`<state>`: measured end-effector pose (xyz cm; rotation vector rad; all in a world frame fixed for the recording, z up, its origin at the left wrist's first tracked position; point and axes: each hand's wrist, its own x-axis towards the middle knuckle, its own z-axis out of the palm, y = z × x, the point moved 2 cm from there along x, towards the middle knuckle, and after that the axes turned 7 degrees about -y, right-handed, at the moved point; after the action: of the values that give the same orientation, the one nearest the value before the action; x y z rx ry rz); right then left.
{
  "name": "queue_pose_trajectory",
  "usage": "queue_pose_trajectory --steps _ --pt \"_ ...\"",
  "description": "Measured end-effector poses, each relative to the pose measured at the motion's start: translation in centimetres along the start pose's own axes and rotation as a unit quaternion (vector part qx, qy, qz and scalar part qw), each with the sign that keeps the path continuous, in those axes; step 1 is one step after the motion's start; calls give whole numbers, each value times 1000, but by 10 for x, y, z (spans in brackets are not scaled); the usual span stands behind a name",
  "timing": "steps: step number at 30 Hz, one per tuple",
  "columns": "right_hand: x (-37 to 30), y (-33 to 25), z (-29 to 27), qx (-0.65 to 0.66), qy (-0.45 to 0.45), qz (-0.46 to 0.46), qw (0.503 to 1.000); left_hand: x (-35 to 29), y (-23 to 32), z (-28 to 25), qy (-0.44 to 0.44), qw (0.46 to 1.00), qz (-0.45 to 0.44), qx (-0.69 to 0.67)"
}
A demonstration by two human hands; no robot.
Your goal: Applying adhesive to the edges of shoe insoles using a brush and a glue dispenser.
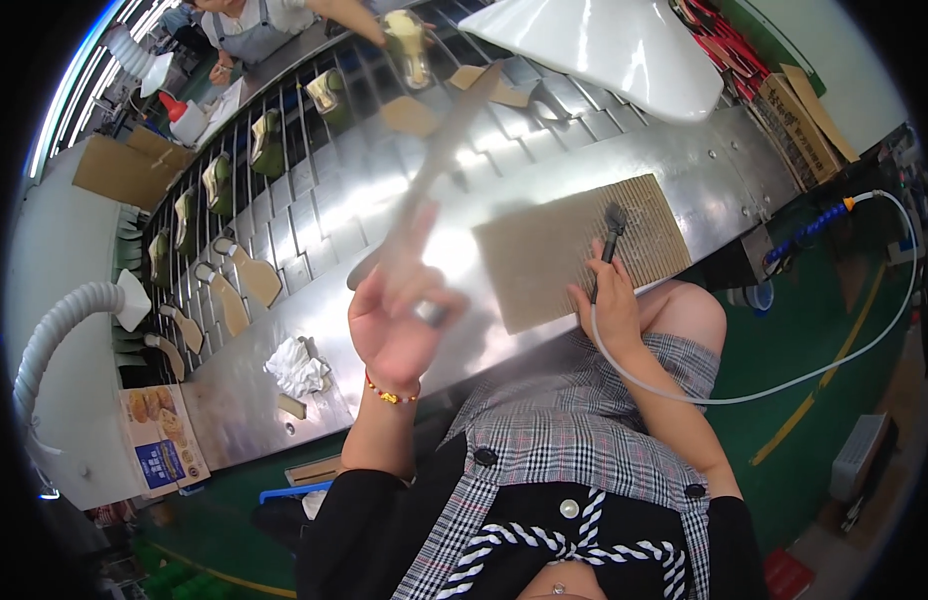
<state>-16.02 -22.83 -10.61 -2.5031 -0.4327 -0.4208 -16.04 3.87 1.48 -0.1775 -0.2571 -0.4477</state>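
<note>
My left hand (404, 310), smeared by motion, is raised over the metal bench with the palm showing. Its fingers pinch a long, thin tan shoe sole (439, 155), blurred and seen nearly edge-on. In my right hand (614, 300) is a dark-handled brush (612, 228) with black bristles, fed by a thin clear hose (724, 400). The bristles rest on or just above a stained, ribbed sheet of corrugated cardboard (544, 255), which lies on the bench's near edge.
Tan soles (254, 275) and green shoe uppers on lasts (268, 145) sit along the roller conveyor (314, 215). A white lamp hood (604, 50) hangs over the far right. Crumpled white tissue (297, 367) lies at left. Across the conveyor, a co-worker (259, 30) reaches to a shoe.
</note>
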Motion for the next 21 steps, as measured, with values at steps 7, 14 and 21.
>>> queue_pose_trajectory --steps 7,14,21 --pt "-6 -11 2 -36 36 -48 998 1 1 -6 -15 999 10 28" --pt "-14 -20 -15 -7 22 -69 997 33 69 -37 124 898 178 384" --pt "-22 -27 -33 36 5 -60 998 41 168 -125 330 502 -17 799"
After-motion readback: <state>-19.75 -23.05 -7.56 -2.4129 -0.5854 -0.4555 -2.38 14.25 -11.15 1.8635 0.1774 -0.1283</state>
